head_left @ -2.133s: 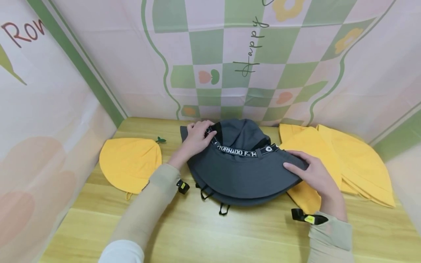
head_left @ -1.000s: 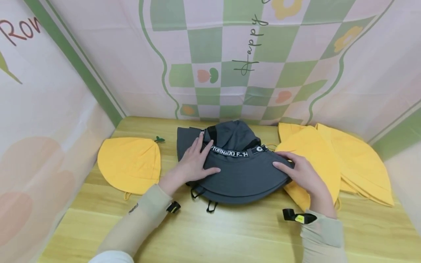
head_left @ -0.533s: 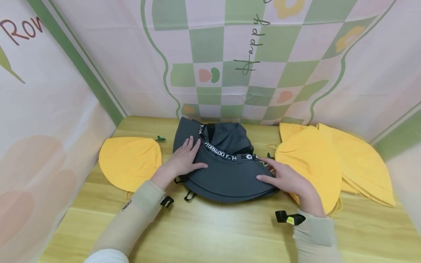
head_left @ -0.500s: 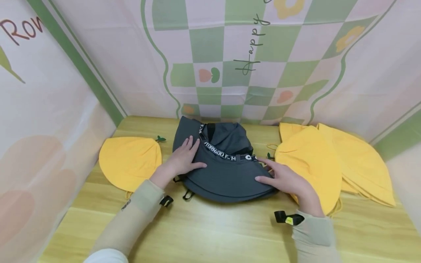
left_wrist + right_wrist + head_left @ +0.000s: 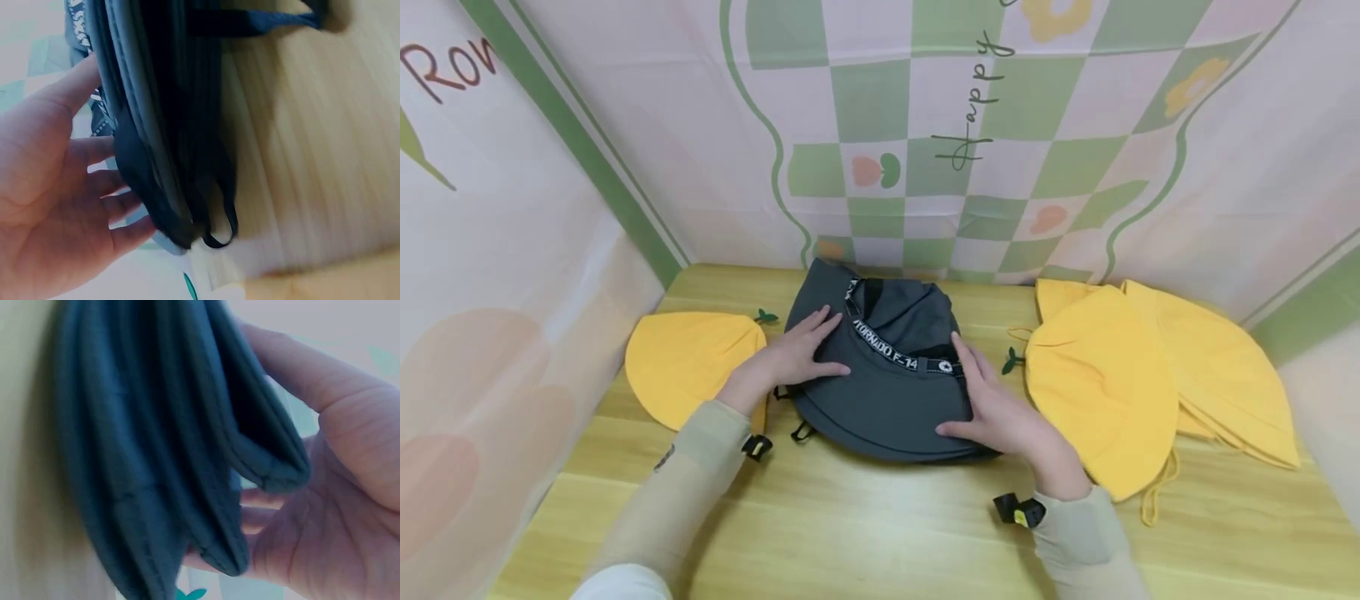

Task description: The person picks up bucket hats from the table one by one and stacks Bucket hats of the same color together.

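Observation:
A dark grey brimmed hat (image 5: 887,417) lies folded flat at the middle of the table, its white-lettered band reading TORNADO F-14. Black strap loops (image 5: 802,432) stick out under its left front edge. My left hand (image 5: 786,358) rests on the brim's left side with fingers spread; the left wrist view shows its fingertips along the hat's edge (image 5: 134,69). At the right end, my right hand (image 5: 1003,412) touches the hat, thumb on the brim and fingers extended by the band. Several stacked fabric layers (image 5: 137,437) show in the right wrist view, partly covering those fingers.
A yellow cap (image 5: 692,358) with a green sprout lies left, close behind my left wrist. To the right, another yellow hat (image 5: 1097,392) overlaps more yellow hats (image 5: 1232,375). A printed cloth wall (image 5: 872,108) rises behind the wooden table (image 5: 880,533).
The grey hat has slid left and turned slightly, uncovering more of the yellow hat on the right. Both hands moved left with it; the left came off the band onto the brim.

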Tool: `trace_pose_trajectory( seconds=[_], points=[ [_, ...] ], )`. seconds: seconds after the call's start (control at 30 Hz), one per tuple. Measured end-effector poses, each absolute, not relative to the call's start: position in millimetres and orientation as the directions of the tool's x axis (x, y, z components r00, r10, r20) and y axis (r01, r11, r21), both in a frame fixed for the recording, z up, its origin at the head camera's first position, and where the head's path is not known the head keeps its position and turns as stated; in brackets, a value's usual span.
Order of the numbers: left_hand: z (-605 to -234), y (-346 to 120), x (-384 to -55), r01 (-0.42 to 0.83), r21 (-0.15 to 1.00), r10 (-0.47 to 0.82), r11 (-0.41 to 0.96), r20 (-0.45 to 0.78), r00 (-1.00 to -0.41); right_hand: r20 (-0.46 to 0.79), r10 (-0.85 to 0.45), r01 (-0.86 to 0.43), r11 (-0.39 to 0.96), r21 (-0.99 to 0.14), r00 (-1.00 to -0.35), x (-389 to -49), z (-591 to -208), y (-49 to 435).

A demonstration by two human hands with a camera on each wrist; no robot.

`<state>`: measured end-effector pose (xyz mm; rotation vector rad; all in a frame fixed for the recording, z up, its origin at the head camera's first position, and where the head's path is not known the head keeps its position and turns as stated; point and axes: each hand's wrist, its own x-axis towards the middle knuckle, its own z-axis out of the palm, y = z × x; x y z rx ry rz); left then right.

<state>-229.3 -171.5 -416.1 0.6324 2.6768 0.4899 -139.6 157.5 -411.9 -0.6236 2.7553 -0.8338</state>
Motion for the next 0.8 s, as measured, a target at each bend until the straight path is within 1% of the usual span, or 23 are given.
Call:
trace_pose_trajectory(
  seconds=[0.13, 0.33, 0.47, 0.67, 0.73, 0.8],
  points=[
    [-417, -180, -231, 0.380, 0.402, 0.492, 0.833, -0.223, -0.842, -0.075, -0.458, -0.359, 0.777, -0.517, -0.886, -137, -416, 147],
    [-414, -199, -238, 0.438, 0.406, 0.515, 0.802, -0.098, -0.852, -0.104, -0.471, -0.369, 0.793, -0.485, -0.876, -139, -421, 141],
    [-411, -218, -245, 0.422, 0.427, 0.482, 0.800, -0.039, -0.875, -0.125, -0.463, -0.356, 0.804, -0.476, -0.878, -140, -421, 141],
    [-411, -245, -252, 0.326, 0.423, 0.382, 0.845, -0.052, -0.923, -0.134, -0.460, -0.359, 0.816, -0.454, -0.877, -143, -421, 141],
    [-412, -252, -253, 0.298, 0.407, 0.356, 0.863, -0.073, -0.932, -0.126, -0.465, -0.370, 0.816, -0.444, -0.876, -143, -422, 140],
    [-414, -258, -254, 0.283, 0.369, 0.339, 0.885, -0.095, -0.936, -0.120, -0.469, -0.378, 0.817, -0.436, -0.875, -143, -422, 140]
  ],
)
